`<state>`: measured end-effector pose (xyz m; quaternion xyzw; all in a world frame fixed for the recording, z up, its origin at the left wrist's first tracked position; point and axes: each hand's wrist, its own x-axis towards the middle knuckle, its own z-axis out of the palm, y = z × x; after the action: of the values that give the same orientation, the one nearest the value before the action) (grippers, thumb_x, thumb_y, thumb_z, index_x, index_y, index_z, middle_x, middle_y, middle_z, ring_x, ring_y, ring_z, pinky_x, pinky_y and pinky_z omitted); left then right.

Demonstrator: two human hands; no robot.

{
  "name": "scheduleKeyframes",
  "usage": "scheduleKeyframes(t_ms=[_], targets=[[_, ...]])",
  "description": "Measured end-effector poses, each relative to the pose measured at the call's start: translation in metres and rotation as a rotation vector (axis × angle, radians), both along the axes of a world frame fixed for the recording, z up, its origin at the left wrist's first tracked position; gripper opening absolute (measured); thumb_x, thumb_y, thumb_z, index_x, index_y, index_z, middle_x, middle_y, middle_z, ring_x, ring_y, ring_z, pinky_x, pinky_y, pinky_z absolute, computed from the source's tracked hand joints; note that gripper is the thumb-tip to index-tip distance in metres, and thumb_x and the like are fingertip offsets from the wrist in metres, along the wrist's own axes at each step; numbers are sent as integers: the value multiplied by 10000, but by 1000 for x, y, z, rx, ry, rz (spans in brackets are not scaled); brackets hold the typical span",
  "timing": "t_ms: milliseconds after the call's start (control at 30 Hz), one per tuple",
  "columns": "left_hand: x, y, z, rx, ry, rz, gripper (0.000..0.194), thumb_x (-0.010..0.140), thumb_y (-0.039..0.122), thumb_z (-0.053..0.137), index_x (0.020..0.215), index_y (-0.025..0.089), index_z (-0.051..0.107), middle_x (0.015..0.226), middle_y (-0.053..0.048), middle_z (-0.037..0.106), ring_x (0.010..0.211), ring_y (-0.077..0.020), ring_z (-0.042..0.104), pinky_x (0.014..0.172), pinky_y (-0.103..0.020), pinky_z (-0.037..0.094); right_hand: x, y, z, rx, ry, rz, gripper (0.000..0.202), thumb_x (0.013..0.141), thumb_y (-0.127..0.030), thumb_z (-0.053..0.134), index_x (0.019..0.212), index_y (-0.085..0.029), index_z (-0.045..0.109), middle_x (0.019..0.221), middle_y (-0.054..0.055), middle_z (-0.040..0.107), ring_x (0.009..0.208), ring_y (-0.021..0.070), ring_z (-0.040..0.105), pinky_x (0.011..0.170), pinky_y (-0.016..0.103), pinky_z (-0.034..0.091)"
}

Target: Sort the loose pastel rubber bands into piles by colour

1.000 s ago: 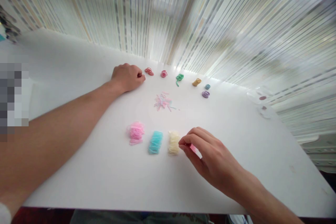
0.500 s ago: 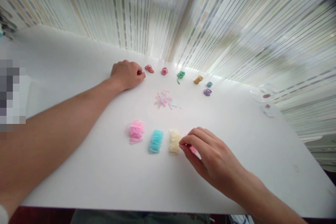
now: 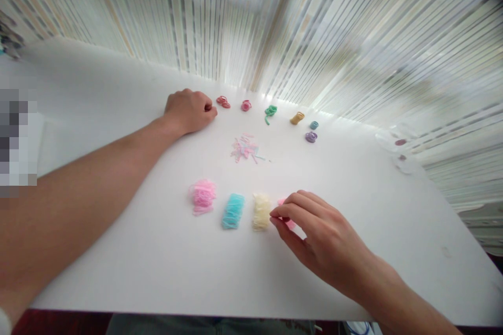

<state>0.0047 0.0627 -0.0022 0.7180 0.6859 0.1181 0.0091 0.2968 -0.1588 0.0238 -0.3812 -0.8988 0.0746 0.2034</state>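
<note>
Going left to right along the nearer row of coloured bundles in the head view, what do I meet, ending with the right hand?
Pale pink bundle, turquoise bundle, cream bundle, right hand.

The nearer bundles (image 3: 233, 211) are pink, turquoise and cream, the tabletop (image 3: 188, 267) white, the curtain (image 3: 204, 21) striped.

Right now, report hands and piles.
Left hand curled beside red bands. Right hand in near-pinch beside cream pile. Right pink pile partly hidden by that hand.
</note>
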Motion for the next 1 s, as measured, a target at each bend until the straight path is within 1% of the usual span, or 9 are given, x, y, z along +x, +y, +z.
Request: scheduleKeyframes(t_ms=[167,333,400,500,567,633,767,867,1000], targets=[[-1,1,-3,15,-8,-3,368,904,475,526,936,203,772,1046,-132,748,1131,-358,652,1040,-457,445,3,5,6,6,78,-6,119,1007,-101,619,944,-161,702,802,57,700,725,179,646,663,311,513],[-2,3,-3,1,9,1,381,908,484,521,953,205,776,1053,-125,748,1158,-357,647,1051,-449,444,13,16,10,49,153,-87,99,1004,-142,649,935,-169,715,828,51,719,736,156,666,677,286,544],[-2,3,-3,0,3,2,386,910,491,523,962,205,776,1051,-122,748,1164,-352,645,1049,-439,446,19,21,10,60,164,-142,111,1002,-158,651,918,-181,719,811,39,712,705,145,646,613,264,525],[-2,4,-3,2,-5,-1,386,916,493,522,954,204,775,1040,-124,746,1155,-350,650,1035,-434,454,31,33,8,86,173,-249,116,988,-188,666,891,-196,729,792,30,695,671,137,599,491,242,440],[-2,4,-4,10,6,-4,382,921,485,512,940,207,774,1023,-123,747,1135,-348,659,1019,-434,464,42,43,4,116,179,-321,108,974,-216,681,884,-200,740,778,28,682,659,140,572,507,254,435],[-3,5,-5,20,20,-11,382,924,475,497,919,210,773,1010,-126,749,1106,-349,670,1000,-442,476,54,55,-2,134,193,-406,102,964,-251,692,902,-201,755,762,22,674,644,142,554,579,283,467],[-4,6,-6,34,22,-20,387,918,478,494,896,214,777,1006,-135,757,1074,-358,679,982,-458,489,79,78,-17,51,288,-603,194,939,-353,719,1049,-205,779,763,14,687,634,150,566,640,319,475],[-4,5,-4,39,14,-17,380,905,495,519,880,217,777,993,-132,765,1064,-353,681,974,-449,497,91,89,-28,-27,341,-657,251,923,-413,724,1058,-208,780,765,13,682,642,155,569,634,320,455],[-4,5,-3,37,21,-19,381,896,510,529,855,225,780,989,-132,776,1026,-353,695,950,-452,511,100,99,-40,-91,379,-683,285,898,-447,732,1042,-207,785,754,14,677,652,158,568,624,311,443]])
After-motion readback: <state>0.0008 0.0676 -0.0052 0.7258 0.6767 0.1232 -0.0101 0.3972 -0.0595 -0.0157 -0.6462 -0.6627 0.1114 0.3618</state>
